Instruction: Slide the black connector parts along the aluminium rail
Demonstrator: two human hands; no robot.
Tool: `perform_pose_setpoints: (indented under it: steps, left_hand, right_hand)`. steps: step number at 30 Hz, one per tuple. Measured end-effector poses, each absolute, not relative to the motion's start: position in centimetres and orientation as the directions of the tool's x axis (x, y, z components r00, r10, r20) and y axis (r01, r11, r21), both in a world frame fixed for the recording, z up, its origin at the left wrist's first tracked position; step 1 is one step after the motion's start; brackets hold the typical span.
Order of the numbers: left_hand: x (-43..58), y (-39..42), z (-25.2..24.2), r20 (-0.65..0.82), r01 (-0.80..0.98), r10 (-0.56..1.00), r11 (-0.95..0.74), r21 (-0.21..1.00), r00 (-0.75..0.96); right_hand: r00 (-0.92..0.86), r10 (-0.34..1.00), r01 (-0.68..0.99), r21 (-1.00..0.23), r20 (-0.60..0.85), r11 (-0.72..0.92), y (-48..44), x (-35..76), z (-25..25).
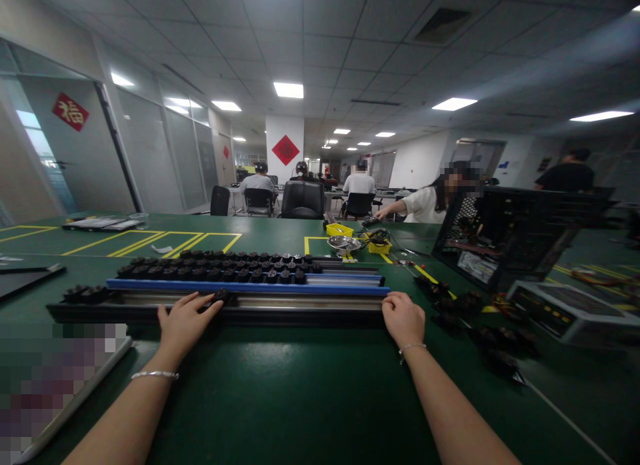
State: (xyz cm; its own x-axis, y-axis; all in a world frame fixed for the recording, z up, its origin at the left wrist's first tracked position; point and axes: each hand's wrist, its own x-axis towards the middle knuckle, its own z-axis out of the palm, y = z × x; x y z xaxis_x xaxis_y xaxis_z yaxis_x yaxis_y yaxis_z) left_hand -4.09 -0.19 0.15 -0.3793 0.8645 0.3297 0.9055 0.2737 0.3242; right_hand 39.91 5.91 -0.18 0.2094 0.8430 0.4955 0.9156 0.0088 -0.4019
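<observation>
A long dark metal rail [300, 306] lies across the green table in front of me, with a blue rail [250, 286] behind it. My left hand [183, 321] rests on the near rail, fingers stretched toward a small black part [221, 295] sitting in it. My right hand [403, 318] is curled over the rail's right end. Rows of several small black parts [215, 265] sit behind the blue rail, and a few more [85, 293] lie at the rail's left end.
A black open computer case [505, 235] stands at the right, with a power supply unit [565, 308] and loose black parts [480, 318] near it. A metal bowl [344, 244] and yellow bins [340, 229] sit beyond. Seated people work at desks behind. A tablet [75, 385] lies at left.
</observation>
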Motion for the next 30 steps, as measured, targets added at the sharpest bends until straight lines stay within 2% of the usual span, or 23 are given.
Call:
perform_pose_setpoints:
  steps: [9,30]
  left_hand:
    - [-3.99,-0.07,0.22,0.294,0.903,0.889,0.236,0.36,-0.35]
    - [-3.71,-0.01,0.11,0.317,0.927,0.905,0.176,0.332,-0.285]
  right_hand:
    - [0.208,0.837,0.921,-0.39,0.506,0.007,6.05,39.96,-0.34]
    - [0.214,0.839,0.914,-0.406,0.5,0.009,5.92,39.85,-0.22]
